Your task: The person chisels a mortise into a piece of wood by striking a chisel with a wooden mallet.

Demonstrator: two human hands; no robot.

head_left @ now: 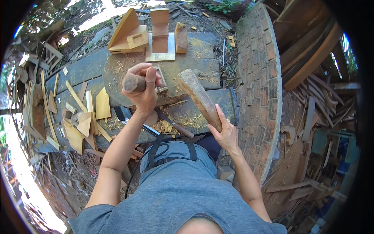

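Observation:
My left hand [143,87] is closed around a chisel, its round wooden handle [133,83] pointing up toward me. Most of the blade is hidden behind the fingers. Below it a small wooden block [162,78] with a rectangular recess lies on a thick round chopping block [117,76]; whether the chisel's tip touches it I cannot tell. In my right hand [226,134] is a worn wooden mallet [199,97], shaped like a club and gripped at its narrow end. The mallet's thick end is raised to the right of the small block, apart from the chisel.
Behind the small block stand an angled wooden piece [124,33], a pale board [167,52] and an upright block [181,38]. Wood offcuts [83,121] crowd the left. A wooden-handled tool [177,125] lies near my waist. A low brick wall [257,78] runs along the right.

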